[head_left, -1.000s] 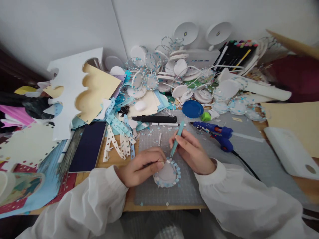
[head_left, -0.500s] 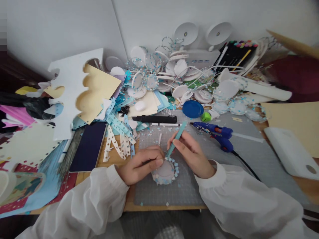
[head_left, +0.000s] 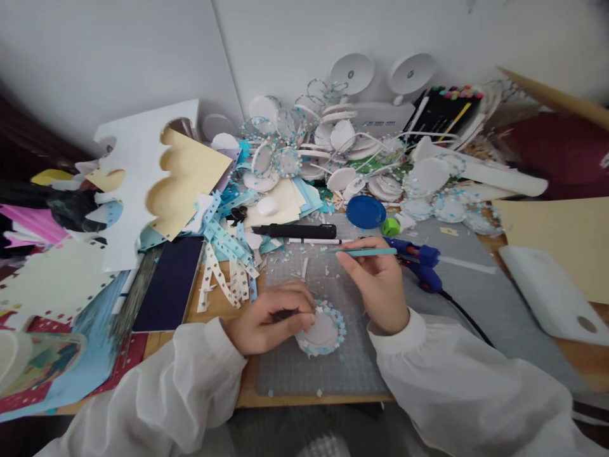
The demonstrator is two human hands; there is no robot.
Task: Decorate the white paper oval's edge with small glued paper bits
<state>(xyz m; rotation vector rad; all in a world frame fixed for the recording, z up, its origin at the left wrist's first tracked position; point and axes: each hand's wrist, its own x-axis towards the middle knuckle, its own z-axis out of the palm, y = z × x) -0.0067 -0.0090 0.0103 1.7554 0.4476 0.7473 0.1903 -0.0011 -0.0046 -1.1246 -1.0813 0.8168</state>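
Note:
My left hand pinches the upper left rim of a round white disc edged with small blue and white paper stars. The disc lies at the front of the grey cutting mat. In my right hand, a pair of teal tweezers is held almost level, tips to the left, above the mat and apart from the disc. Whether anything sits in the tips is too small to tell. Small paper bits are scattered on the mat behind the disc.
A blue glue gun with a black cord lies just right of my right hand. Behind are a black marker, a blue lid and piled white discs. Punched paper strips and a dark blue notebook lie left.
My right hand has lifted the tweezers away from the disc, back and to the right, turning them from steep to nearly level. My left hand stays at the disc's rim.

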